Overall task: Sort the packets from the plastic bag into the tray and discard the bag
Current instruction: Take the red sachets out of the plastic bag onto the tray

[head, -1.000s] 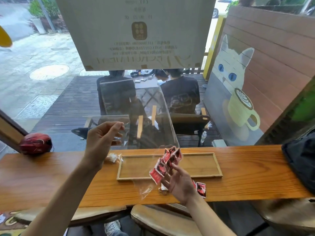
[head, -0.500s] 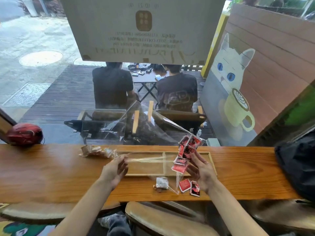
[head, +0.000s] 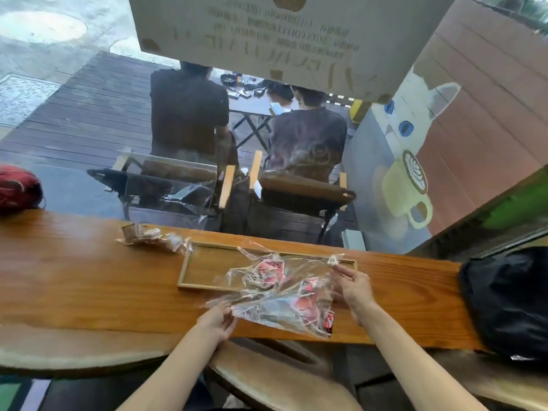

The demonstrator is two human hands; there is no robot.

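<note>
Plastic bag (head: 281, 295) — gripped by left hand (head: 218, 320) and right hand (head: 353, 287).

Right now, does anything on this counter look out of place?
Yes. One red packet lies at the counter's near edge, outside the tray, and a crumpled wrapper sits left of the tray.

counter: long wooden counter (head: 89, 280), glossy orange-brown grain, runs left-right along the window
tray: shallow wooden tray (head: 189, 272) at mid-counter toward the far edge, left part bare
bag: clear plastic bag (head: 284, 295) spread flat, across the tray's right part and onto the counter's near side
packets: red packets (head: 268, 269) under the film; one (head: 328, 321) at the near edge
wrappers: crumpled clear wrappers (head: 148, 237) just left of the tray's far corner
far left: red helmet (head: 17, 189) at the far edge
far right: black bag (head: 510, 298) on the counter end
</note>
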